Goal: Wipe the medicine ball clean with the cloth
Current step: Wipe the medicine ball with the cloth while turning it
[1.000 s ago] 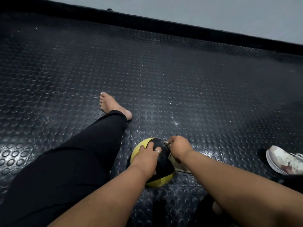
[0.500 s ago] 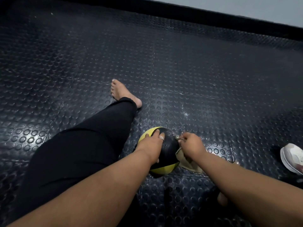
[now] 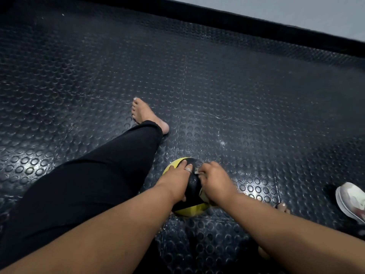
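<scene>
Left hand: laid over the top and left side of the ball, fingers spread along its curve, thumb down the near face; a ring sits on one finger; the hand steadies the ball rather than closing around it. Right hand: fingers curled tight on a cloth, pressing it against the ball's upper right side; only a pale scrap of cloth shows at the fingertips and a strip below the palm, the remainder hidden under the hand. Ball: black with yellow panels, resting on the floor between the two forearms, just right of the outstretched leg. Leg: in black trousers, extending up and left from the near edge, ending in a bare foot lying on its side, beyond and left of the ball. Floor: dark rubber matting with raised round studs, seams between tiles visible, a few pale scuffs beyond the ball. Toes: partly seen behind the right forearm. Shoe: white, at the right edge, well apart from the ball. Wall: grey, above a black border at the far side. No containers in view.
</scene>
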Available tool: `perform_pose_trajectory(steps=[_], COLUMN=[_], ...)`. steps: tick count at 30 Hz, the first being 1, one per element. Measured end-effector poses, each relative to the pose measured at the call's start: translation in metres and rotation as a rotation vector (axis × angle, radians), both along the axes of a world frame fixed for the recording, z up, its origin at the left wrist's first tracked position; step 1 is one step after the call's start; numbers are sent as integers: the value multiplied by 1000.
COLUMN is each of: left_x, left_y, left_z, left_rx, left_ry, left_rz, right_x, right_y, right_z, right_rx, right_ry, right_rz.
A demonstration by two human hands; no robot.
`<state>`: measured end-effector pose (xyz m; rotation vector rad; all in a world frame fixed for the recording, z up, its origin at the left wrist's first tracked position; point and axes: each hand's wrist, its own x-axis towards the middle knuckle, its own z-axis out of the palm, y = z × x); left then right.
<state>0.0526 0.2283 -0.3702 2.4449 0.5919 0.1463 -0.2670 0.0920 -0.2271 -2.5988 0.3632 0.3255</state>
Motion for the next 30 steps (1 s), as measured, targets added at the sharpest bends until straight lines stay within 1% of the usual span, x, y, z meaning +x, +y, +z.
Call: perform_pose_trajectory(steps=[1,3,5,6,8,10,12,13,14,16,17,19,22,25,27,30], left_x=[5,2,3,4,6,0,-8,-6,-1,10,13,13,11,14,13,16], left_y=[2,1,1,1,1,-1,0,1,2,2,1,1,1,4,4,5], left_z=[-1,-3,-4,-4,-5,-9,-15,-17,-19,-18,-18,-20,-28,-28,-26,-29], left_rx=[-1,-25,0,-42,-91,-135,-16,-14,-71,-90,-71,-14,52,57,93,84], left_ry=[6,2,-19,-37,-48,-4,2,-5,-8,-2,-2,-72,-107,-133,-136,-141], left_rz=[20,9,14,26,41,22,-45,-41,-7,44,46,49,43,84,82,69], right_x=[-1,6,16,19,19,11,4,4,7,16,22,27,26,18,21,31], right_y=[1,-4,-12,-15,-15,-7,2,2,-1,-9,-13,-15,-4,1,-5,-17], right_z=[0,-3,-5,-6,-5,-3,-1,-1,-2,-2,-4,-4,-3,-3,-4,-8], right_rx=[-1,9,8,0,-42,-66,-83,-86,-86,-79,-71,-63,-92,-71,-49,7], right_ry=[-6,17,49,71,89,60,35,31,41,82,105,133,108,53,69,126], right_rz=[12,-69,-160,-181,-145,-57,38,54,43,-25,-63,-110,-71,-29,-80,-247])
